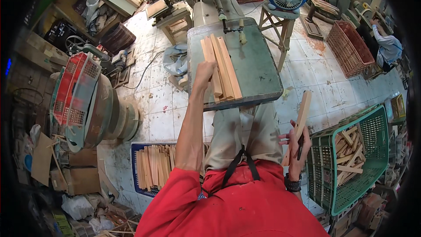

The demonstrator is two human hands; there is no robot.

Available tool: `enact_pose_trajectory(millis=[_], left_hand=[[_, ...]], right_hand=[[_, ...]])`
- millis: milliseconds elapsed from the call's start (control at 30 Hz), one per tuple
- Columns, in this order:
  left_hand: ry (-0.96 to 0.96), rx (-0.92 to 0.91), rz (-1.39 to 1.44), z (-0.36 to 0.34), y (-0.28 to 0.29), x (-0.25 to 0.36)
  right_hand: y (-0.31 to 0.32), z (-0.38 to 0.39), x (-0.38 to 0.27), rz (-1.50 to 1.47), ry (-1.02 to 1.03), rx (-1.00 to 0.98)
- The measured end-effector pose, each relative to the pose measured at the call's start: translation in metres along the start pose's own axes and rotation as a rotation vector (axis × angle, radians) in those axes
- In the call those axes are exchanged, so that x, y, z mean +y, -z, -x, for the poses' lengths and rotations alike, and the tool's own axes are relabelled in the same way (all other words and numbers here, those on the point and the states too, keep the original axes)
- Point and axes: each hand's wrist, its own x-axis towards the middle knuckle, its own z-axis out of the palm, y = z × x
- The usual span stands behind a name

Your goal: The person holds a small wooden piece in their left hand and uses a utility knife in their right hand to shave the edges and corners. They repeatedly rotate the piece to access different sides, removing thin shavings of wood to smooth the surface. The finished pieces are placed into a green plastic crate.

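Wooden strips (226, 68) on green machine table (263, 74), near front edge; left hand (205, 71) clenched on one.
Right hand (298, 147) grasping loose strip (303, 110); green crate (324, 171) alongside; table extends rightward.

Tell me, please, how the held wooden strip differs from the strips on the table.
The held strip slants in the right hand; the table strips lie on the table. The held strip is single; the table strips form a group. Both are pale, straight wood.
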Motion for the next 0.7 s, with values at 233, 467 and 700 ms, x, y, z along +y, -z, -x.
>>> enact_pose_trajectory(millis=[233,467,700], left_hand=[[-0.141,-0.106,0.423,0.133,-0.037,0.006],[-0.302,-0.117,0.413,0.208,-0.059,-0.008],[-0.446,-0.151,0.618,0.179,0.002,0.038]], right_hand=[[-0.044,-0.003,-0.005,-0.04,0.082,-0.077],[-0.092,0.01,-0.002,0.134,0.103,-0.445],[-0.075,0.039,0.009,0.205,-0.013,-0.691]])
